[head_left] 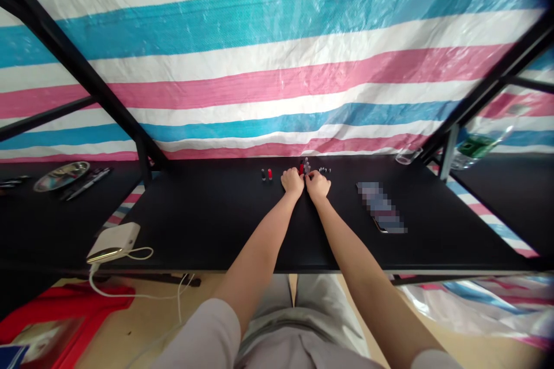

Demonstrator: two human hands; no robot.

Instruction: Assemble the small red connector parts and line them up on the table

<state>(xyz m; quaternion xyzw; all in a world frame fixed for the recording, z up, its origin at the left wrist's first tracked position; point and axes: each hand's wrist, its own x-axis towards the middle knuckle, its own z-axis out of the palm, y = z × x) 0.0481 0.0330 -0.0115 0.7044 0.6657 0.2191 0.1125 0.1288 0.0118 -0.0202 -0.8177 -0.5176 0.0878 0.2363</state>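
Both hands lie far out across the table point(208, 225), knuckles up and fingers curled under. The left hand point(293, 181) and right hand point(318, 185) almost touch each other. Each grip is bunched into a loose fist, but from here I cannot tell whether either one holds anything; the fingertips are hidden beneath the hands.

Just past the knuckles, between the two hands, stands a red tube point(302, 168), and close beside it a small cluster of pale vials point(307, 165). They look light, hard and smooth, narrow enough to tip at a nudge and probably slippery. A pinch low on the body, thumb against forefinger, would seem the safest hold.

Right of the cluster sits a row of tiny dark caps point(324, 170). Left of the left hand, a black tube point(262, 174) and another red one point(269, 174) stand side by side.

Further right lies a phone point(381, 207), and a glass point(407, 154) stands by the back edge. At the near left corner is a power bank point(115, 240) with its white cable hanging off. A striped tarp point(277, 69) hangs behind.
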